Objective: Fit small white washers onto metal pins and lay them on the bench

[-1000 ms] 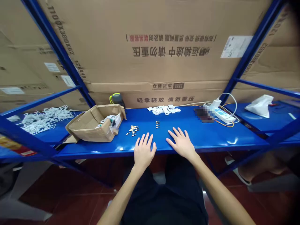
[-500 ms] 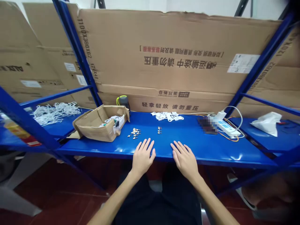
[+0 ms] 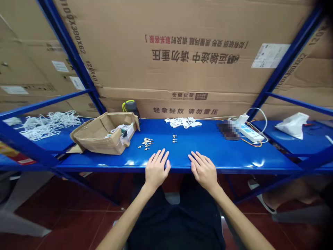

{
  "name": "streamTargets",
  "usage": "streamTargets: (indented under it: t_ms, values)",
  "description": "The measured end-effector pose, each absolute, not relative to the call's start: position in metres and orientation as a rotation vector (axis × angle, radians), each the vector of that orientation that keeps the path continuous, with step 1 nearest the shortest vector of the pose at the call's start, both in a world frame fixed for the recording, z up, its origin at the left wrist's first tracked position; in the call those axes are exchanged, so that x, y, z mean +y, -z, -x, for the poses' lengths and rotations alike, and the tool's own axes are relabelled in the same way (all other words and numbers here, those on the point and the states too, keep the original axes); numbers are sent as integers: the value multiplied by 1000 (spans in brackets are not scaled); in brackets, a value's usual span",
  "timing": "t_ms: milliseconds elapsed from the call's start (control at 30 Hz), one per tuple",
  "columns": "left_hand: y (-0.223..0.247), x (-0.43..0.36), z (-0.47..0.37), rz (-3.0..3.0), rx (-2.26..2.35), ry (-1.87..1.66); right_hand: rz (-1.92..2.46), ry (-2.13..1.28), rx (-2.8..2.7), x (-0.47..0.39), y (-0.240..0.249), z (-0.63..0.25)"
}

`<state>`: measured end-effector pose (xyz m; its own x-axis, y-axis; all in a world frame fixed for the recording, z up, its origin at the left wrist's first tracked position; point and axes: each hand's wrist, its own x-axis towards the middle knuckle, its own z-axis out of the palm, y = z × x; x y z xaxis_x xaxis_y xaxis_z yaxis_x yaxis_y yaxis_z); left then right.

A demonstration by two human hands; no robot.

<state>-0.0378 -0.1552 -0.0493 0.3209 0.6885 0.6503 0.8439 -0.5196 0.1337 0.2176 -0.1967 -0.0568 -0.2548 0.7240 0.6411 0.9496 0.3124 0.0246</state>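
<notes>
Pins lie piled just beyond the left hand, others in a row. It and the right hand rest flat on the surface, fingers extended, seemingly empty. Likely a waiting step; lifting pins calls for a pinch.

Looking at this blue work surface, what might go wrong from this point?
1. The left hand lies close to a loose heap of tiny gold-and-white pin-shaped parts; a careless sweep might scatter them.
2. The short column of similar small parts sits on a glossy blue surface, so a bump could disorder it.
3. Beyond the right hand, a thin white cable loops beside the white-and-blue power strip; a reaching arm might snag it.
</notes>
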Motion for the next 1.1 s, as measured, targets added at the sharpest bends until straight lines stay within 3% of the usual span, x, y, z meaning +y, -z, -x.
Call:
streamTargets:
  t_ms: [167, 800, 1100]
  values:
    - [47, -157, 37, 2384, -1439, 992, 1591, 407, -2102, -200, 52, -217]
    - [44, -159, 35, 2388, -1461, 959, 1563, 405, -2098, -203, 49, -218]
    - [39, -163, 33, 2417, -1526, 904, 1637, 238, -2291, -165, 9, -202]
